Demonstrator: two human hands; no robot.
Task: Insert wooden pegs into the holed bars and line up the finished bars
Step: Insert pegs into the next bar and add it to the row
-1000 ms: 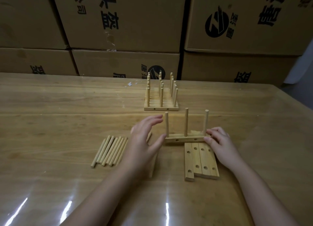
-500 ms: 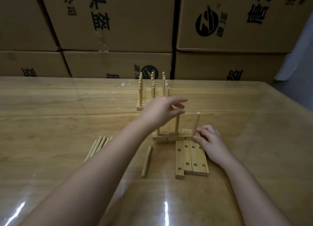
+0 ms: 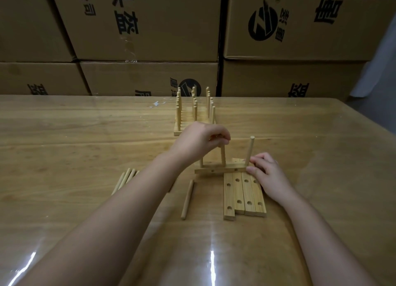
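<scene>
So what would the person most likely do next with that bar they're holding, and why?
Probably lift the bar and carry it back to the finished row. All three of its pegs stand upright, the left hand has a grip on the middle peg, and the right hand steadies its end.

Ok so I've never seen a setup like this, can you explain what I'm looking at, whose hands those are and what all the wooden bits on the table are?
There is no machine here. The picture comes from a camera worn on a person's head, looking down at their own bare hands over a wooden table. The left hand pinches the top of the middle peg standing in a holed bar. The right hand steadies that bar's end, beside another upright peg. Four empty bars lie flat in front. A loose peg and a peg pile lie to the left. Finished bars stand lined up behind, before cardboard boxes.
</scene>
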